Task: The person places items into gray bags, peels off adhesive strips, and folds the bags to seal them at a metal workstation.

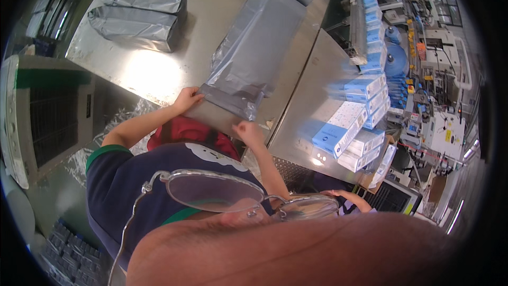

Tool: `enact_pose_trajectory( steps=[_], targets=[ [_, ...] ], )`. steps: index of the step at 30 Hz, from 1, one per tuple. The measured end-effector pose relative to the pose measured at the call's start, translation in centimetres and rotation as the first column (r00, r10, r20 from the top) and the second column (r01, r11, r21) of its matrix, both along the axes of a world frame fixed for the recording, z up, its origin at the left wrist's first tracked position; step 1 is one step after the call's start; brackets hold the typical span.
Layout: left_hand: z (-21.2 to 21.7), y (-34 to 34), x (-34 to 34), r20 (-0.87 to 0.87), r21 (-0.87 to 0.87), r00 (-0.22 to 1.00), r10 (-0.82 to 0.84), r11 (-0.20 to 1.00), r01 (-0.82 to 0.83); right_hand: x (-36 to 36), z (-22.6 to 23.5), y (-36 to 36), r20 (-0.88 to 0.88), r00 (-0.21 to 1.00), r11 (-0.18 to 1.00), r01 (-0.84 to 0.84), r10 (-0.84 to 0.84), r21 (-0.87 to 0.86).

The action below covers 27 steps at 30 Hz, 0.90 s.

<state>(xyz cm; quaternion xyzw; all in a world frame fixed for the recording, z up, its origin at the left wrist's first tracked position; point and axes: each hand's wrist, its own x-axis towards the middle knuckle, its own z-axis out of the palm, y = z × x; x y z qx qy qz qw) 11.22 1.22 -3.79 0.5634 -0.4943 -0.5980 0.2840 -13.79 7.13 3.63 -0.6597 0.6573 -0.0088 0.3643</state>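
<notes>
Eyeglasses (pixel 222 193) nearest, left hand (pixel 186 98) and right hand (pixel 248 131) gripping grey bag (pixel 254 53), steel table (pixel 153 69), blue-white boxes (pixel 352 122).

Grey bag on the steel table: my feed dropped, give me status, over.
Left hand and right hand both grip the near end of the grey bag. Bag lies flat on steel table. Blue-and-white boxes stacked right, apart.

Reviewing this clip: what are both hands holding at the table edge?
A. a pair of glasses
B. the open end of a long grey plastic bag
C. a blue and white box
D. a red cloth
B: the left hand and the right hand each grip a corner of the grey plastic bag, which lies on the steel table; the blue and white boxes sit untouched.
</notes>
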Motion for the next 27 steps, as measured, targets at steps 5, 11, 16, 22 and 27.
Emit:
enact_pose_trajectory(
  steps=[5,11,16,22,27],
  targets=[
    [-1.1,0.8,0.6,-0.188,0.009,0.978,-0.090,0.996,0.093,8.7,-1.6,-5.4,0.569,0.821,0.899,0.280,-0.042,-0.336],
    [-0.3,-0.6,0.0,-0.417,0.198,0.907,-0.067,0.967,0.162,8.4,-5.0,-5.0,0.675,0.717,0.798,0.506,-0.177,-0.327],
    [-1.2,-1.1,2.1,0.268,-0.141,0.934,-0.237,0.949,0.281,-6.3,-4.9,13.0,-0.100,0.995,0.995,0.032,-0.023,0.093],
    [4.9,-8.2,1.5,0.931,-0.361,0.364,-0.026,-0.204,0.910,-4.9,1.4,0.7,-0.390,0.871,0.790,-0.456,0.300,-0.410],
    [2.5,-11.0,-0.2,0.481,-0.832,0.839,-0.253,0.169,0.528,-6.4,-3.7,-7.1,-0.217,0.905,0.597,-0.408,0.366,-0.691]
  ],
)
